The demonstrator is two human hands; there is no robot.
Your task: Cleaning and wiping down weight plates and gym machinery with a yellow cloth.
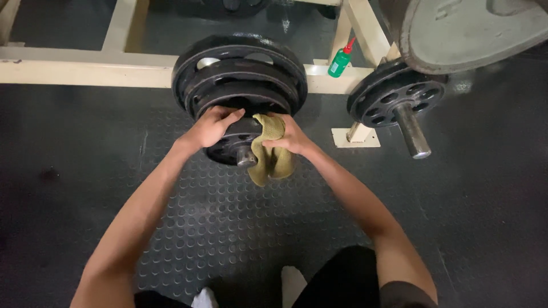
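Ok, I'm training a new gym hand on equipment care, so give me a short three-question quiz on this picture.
1. True or false: the right hand holds an olive-green cloth.
2. What does the left hand grip? A) the green bottle B) the smallest black weight plate at the front of the stack C) the bare peg to the right
3. What sort of floor lies under the rack?

Key
1. True
2. B
3. Dark rubber matting with raised round studs
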